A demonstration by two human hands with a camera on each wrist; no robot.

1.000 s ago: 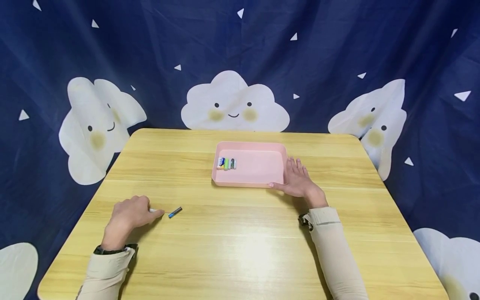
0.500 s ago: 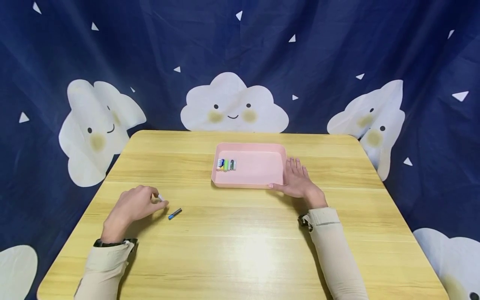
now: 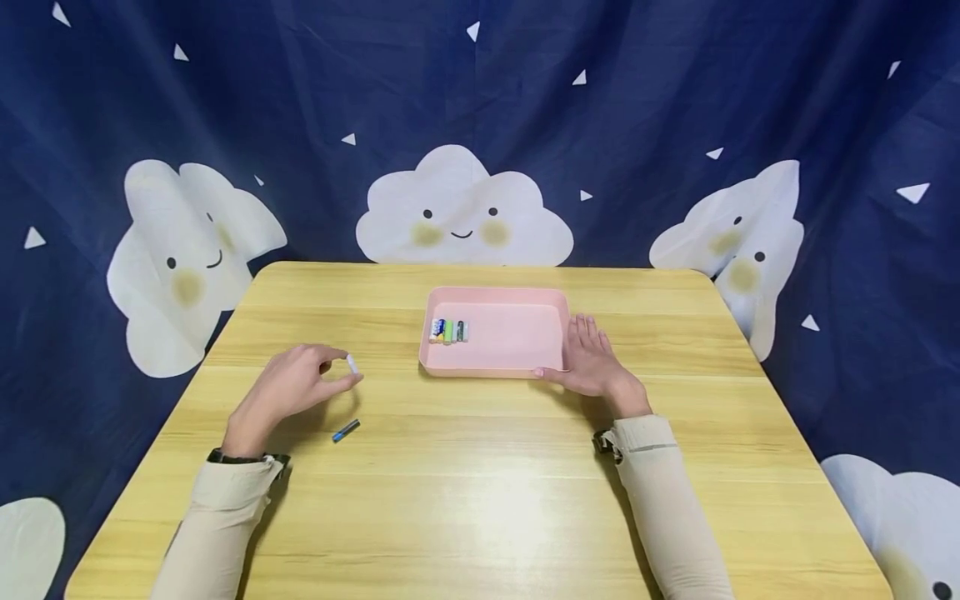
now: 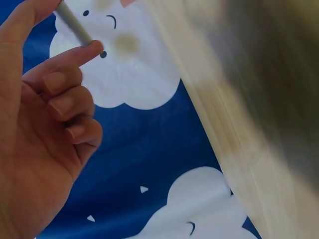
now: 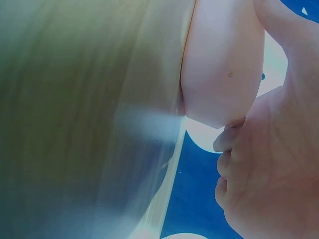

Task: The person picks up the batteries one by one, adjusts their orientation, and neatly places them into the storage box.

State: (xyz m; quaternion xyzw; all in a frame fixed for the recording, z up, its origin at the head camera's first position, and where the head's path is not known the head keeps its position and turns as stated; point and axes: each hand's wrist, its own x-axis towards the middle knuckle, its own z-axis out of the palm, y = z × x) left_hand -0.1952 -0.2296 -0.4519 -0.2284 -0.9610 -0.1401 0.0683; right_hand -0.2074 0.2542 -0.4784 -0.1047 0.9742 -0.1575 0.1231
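Note:
My left hand pinches a slim white battery end to end between thumb and index finger, above the left part of the table. The same battery shows in the left wrist view, with the other fingers curled toward the palm. Below that hand on the table lies a blue and dark grey battery. A pink tray stands at the back middle, with several batteries side by side at its left end. My right hand rests with straight fingers against the tray's right side, its thumb at the front corner.
The wooden table has rounded corners. A dark blue curtain with white clouds hangs right behind its back edge and along both sides.
My left hand has lifted the white battery off the table and moved it right and toward the back. The right hand stays at the tray; the blue and grey battery stays on the table.

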